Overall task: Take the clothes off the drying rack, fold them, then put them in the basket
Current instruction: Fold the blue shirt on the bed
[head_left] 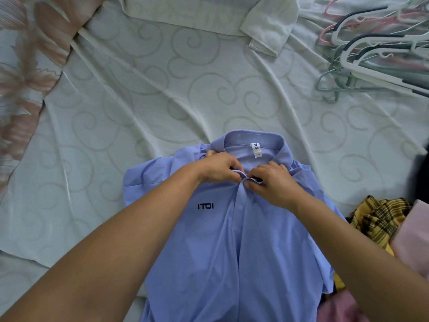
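Now, the blue shirt point(255, 252) lies face up on the bed sheet point(162, 89), near centre, collar point(255, 138) at the far end, lower part running off the near edge. Both hands are on it: left hand point(220, 169) and right hand point(271, 180) pinch the collar fronts, fingers curled tight on the cloth where the two sides meet at the top of the button strip. It looks like the top button is being done up.

To do it well: keep the two collar ends level, hold the strip flat on the bed, and push the button fully through so the front lies square for folding. Then smooth the bunched shoulders.

One button point(240, 207) shows lower down; fastened or not, cannot tell.

Outward: a white garment point(269, 22) far centre, hangers point(376, 49) piled far right, a yellow checked cloth point(376, 221) and a pink cloth point(415, 235) near right, a flowered cover point(21, 73) on the left.

Hidden — the top button itself is under the fingers, the sleeves are partly under the arms, and a dark shape point(421, 173) at the right edge is unreadable. No basket or drying rack in view.
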Demonstrator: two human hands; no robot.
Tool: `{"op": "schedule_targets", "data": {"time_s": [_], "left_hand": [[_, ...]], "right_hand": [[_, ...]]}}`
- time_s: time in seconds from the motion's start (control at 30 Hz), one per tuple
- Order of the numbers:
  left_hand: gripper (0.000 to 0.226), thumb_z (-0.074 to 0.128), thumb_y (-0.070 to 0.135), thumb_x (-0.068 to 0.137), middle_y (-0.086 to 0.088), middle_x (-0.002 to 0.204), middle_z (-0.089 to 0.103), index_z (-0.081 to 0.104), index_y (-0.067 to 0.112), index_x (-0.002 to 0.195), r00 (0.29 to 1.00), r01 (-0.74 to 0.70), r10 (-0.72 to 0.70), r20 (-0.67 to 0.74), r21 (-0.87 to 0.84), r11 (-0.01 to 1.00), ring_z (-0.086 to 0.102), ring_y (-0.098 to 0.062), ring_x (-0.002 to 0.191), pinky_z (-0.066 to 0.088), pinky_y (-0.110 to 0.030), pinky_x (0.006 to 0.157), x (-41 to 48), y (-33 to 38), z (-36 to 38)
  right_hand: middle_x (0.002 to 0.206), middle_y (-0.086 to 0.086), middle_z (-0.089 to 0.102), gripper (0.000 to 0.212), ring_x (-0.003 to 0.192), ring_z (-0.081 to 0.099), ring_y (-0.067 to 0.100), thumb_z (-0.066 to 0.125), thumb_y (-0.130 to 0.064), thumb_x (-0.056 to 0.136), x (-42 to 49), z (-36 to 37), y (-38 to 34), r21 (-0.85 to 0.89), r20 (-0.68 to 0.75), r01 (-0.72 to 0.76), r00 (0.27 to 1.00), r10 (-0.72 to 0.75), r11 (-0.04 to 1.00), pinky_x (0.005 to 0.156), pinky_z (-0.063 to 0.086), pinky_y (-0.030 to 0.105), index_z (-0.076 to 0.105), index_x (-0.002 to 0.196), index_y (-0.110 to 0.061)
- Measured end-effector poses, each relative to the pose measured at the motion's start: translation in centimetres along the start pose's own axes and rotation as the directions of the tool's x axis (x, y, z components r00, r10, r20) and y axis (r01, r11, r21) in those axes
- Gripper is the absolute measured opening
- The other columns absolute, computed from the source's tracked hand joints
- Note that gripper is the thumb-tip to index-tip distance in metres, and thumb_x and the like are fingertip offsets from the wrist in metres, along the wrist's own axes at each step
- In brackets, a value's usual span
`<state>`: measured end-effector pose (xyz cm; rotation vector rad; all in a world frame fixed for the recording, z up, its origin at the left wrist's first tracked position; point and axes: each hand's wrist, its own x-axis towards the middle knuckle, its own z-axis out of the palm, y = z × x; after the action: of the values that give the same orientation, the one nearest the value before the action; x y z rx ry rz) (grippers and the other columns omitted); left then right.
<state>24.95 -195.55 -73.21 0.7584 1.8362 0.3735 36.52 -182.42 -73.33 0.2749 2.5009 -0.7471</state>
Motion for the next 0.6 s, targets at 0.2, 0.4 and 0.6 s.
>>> {"op": "schedule_targets", "data": {"time_s": [0.2,0.4,0.6], "left_hand": [[0.015,0.058,0.031,0.086,0.005,0.103,0.065,0.067,0.035,0.097,1.000,0.004,-0.004,0.007,0.001,1.000,0.049,-0.017,0.109,0.034,-0.032,0.102,0.1,0.0,0.0],[0.023,0.061,0.002,0.080,0.001,0.097,0.064,0.055,0.018,0.096,0.995,-0.098,0.088,-0.050,-0.255,0.962,0.056,-0.011,0.092,0.044,-0.018,0.080,-1.1,-0.5,-1.7],[0.016,0.066,0.001,0.082,0.002,0.082,0.066,0.069,0.003,0.097,0.991,-0.065,0.024,-0.132,-0.314,0.947,0.057,0.011,0.070,0.036,-0.001,0.064,-2.6,-1.0,-3.4]], "right_hand": [[0.063,-0.014,0.036,0.033,0.078,0.037,0.018,0.057,-0.023,0.090,0.1,0.3,-0.2,0.093,-0.047,0.019,0.999,-0.015,0.995,0.069,0.021,0.027,0.040,0.062,-0.026],[0.078,-0.010,0.050,0.018,0.074,0.047,0.010,0.074,-0.023,0.079,-0.6,-0.9,0.9,0.196,-0.029,0.044,0.999,-0.039,0.980,0.069,0.038,0.025,0.062,0.091,-0.017],[0.073,-0.016,0.054,0.014,0.068,0.053,-0.005,0.073,-0.003,0.078,-2.2,-3.8,1.9,0.370,-0.104,0.086,0.993,-0.051,0.925,0.065,0.038,0.006,0.067,0.086,-0.012]]}}
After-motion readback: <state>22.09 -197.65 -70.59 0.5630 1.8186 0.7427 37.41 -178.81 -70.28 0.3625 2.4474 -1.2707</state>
